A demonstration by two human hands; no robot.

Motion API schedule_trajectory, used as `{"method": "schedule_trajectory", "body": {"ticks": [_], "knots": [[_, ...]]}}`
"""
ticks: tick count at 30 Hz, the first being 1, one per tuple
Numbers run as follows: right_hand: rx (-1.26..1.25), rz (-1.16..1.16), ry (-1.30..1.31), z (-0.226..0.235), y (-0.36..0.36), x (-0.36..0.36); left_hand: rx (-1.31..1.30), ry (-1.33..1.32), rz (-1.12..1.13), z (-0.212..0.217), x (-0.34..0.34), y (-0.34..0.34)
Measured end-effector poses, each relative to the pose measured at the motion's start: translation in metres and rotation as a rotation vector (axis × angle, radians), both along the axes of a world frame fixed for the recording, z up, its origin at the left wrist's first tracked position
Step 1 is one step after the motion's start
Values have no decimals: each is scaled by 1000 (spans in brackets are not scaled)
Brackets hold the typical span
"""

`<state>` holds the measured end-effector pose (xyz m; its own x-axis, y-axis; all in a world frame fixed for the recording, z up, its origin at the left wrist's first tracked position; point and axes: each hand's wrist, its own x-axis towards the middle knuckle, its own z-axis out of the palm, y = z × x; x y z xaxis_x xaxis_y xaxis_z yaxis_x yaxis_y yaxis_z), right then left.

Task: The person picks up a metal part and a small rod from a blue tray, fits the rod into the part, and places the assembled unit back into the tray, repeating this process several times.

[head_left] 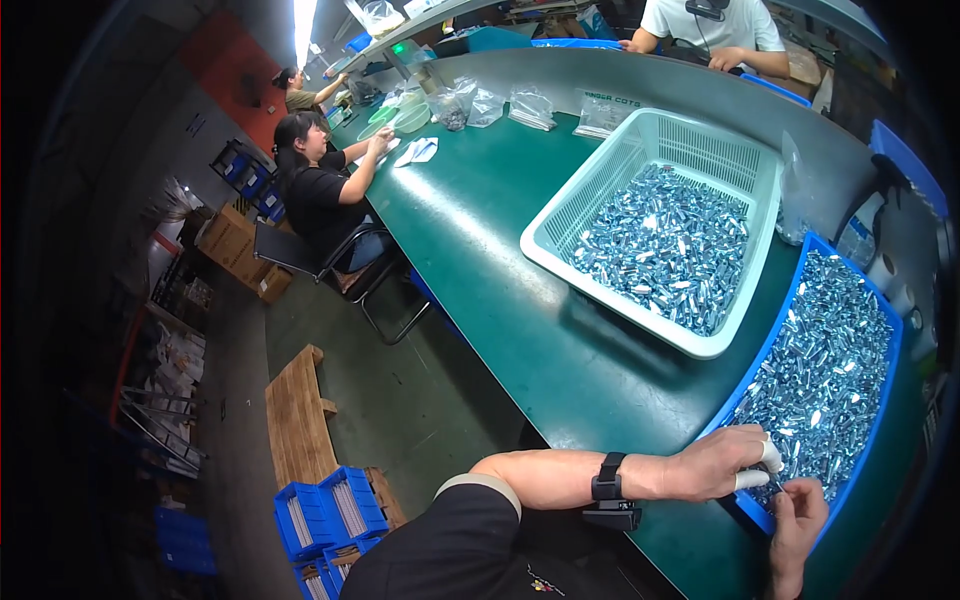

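Note:
My left hand (715,465), with white finger cots on its fingertips and a black band at the wrist, reaches over the near end of a blue tray (893,345). Its thumb and fingers are closed together; what lies between them is too small to make out. Just beside it, my right hand (800,515) pinches a small shiny metal part (778,484) at the fingertips. Heaped in the tray are loose silvery metal parts (825,365) of the same look. Both hands nearly touch, low over the heap.
A pale green slotted basket (625,318) with many metal parts stands on the green table (480,270), left of the tray. Plastic bags (532,108) line the partition. One person (325,190) sits at the table's left side, another (710,35) works beyond the partition. Blue bins (350,505) and a wooden pallet (300,415) lie on the floor.

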<state>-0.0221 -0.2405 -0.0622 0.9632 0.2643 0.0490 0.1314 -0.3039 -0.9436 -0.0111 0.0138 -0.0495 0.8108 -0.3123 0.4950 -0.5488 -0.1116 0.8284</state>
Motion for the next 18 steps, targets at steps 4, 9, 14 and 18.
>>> {"method": "schedule_trajectory", "body": {"ticks": [4,9,14,18], "knots": [[66,0,110,1,1,2,-7,1,-2,0,0,1],[94,12,62,6,7,1,-18,-2,0,0,1,1],[2,46,-18,10,7,3,9,23,-17,1,1,2],[-87,44,-114,7,5,3,16,39,-20,-1,1,1]]}}
